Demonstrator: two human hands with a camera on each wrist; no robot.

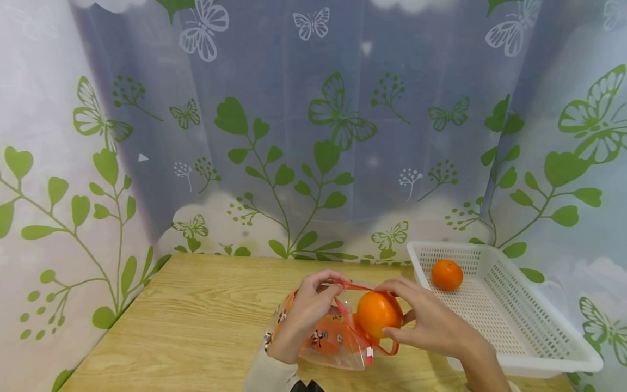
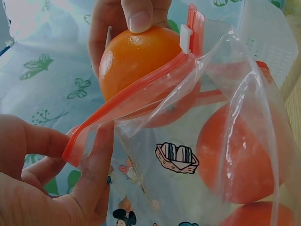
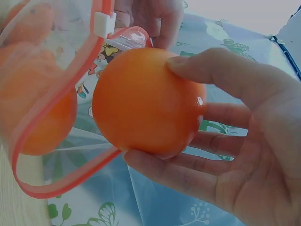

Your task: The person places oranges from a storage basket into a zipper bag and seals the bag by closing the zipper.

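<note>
A clear zip bag printed with cartoon figures lies on the table, its red-edged mouth spread toward the right. My left hand pinches the red zip edge at the far side of the opening. In my right hand, an orange is gripped between thumb and fingers at the mouth, partly behind the near plastic in the left wrist view. Other oranges sit inside the bag. A white slider shows on the zip.
To the right stands a white perforated basket with one orange in its back left corner. The wooden table reaches back to a curtain patterned with leaves and butterflies.
</note>
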